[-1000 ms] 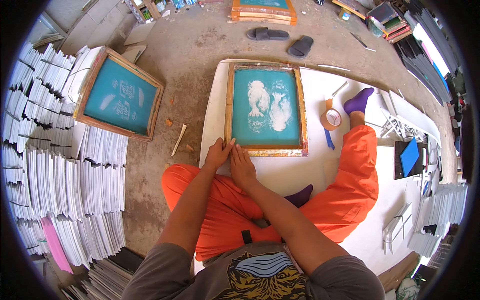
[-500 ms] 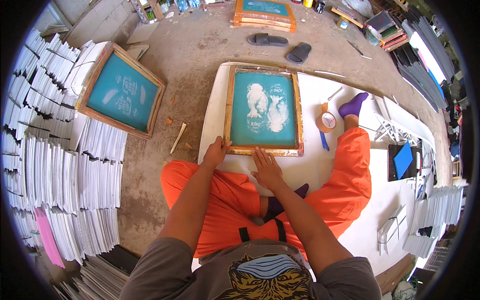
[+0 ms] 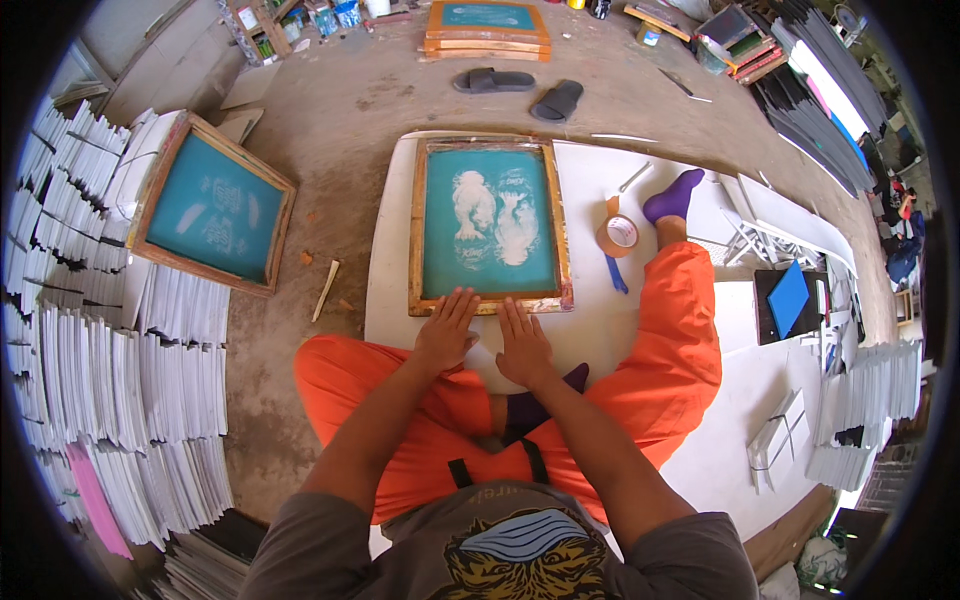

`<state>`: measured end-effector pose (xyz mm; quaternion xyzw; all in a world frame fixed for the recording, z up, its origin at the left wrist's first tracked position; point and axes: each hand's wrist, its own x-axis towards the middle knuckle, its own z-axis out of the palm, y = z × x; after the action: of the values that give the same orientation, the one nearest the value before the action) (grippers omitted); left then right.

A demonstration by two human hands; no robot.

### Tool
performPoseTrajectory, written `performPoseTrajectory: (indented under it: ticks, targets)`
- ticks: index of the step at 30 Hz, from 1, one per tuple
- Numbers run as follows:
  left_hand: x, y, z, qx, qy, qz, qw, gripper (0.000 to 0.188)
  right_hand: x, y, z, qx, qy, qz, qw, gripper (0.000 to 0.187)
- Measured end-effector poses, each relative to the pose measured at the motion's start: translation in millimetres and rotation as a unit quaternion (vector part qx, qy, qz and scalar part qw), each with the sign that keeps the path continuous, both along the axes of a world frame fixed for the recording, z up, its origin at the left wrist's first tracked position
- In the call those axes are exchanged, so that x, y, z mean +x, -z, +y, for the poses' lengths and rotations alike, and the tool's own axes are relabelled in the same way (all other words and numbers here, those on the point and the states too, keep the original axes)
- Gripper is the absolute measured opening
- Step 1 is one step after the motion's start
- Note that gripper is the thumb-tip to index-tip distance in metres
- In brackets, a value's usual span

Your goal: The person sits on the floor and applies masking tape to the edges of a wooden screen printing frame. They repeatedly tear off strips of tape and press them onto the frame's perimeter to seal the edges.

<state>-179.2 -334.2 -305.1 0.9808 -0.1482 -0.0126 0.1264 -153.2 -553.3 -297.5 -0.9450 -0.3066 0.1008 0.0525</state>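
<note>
In front of me a screen-printing frame [image 3: 564, 230] lies flat on a white sheet [image 3: 392, 290], its wooden border around teal mesh with two whitish figures. My left hand [image 3: 447, 332] rests with outstretched fingers on the near wooden bar, left of its middle. A little to the right, my right hand [image 3: 522, 345] lies on the same bar, fingers stretched forward. Neither hand is wrapped around anything. To the right of the frame sits a roll of brown tape [image 3: 618, 235], with a blue strip [image 3: 616, 275] beside it.
A second screen-printing frame [image 3: 215, 205] leans against stacked white sheets [image 3: 95, 370] at left. Further screens [image 3: 487, 45] are piled at the far side, near grey sandals [image 3: 495, 80]. A blue rectangular piece [image 3: 788, 298] and a tied white bundle [image 3: 780, 440] lie at right.
My left hand has left the frame's near left corner and moved right along the near bar, its fingers now straightened. My right hand stays on the bar. The whole view has shifted slightly.
</note>
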Motion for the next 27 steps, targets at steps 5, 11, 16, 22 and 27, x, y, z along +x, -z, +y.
performPoseTrajectory:
  ticks: [5,11,16,22,27]
  targets:
    - [6,-7,-17,-0.04,-0.031,0.042,0.998,0.083,23,-15,-33,0.053,-0.016,0.013,0.998,0.092]
    - [37,20,-101,-0.041,-0.004,-0.041,0.998,0.08,69,-26,-62,0.042,-0.026,-0.021,0.999,0.08]
    - [52,56,-125,-0.029,-0.009,-0.097,0.995,0.061,80,20,-95,0.065,-0.078,-0.117,0.988,0.051]
    - [54,55,-106,0.005,0.048,-0.105,0.993,0.056,70,17,-98,0.138,-0.105,-0.249,0.953,0.033]
    - [52,54,-104,0.022,0.057,-0.114,0.992,0.057,59,19,-117,0.146,-0.104,-0.251,0.951,0.029]
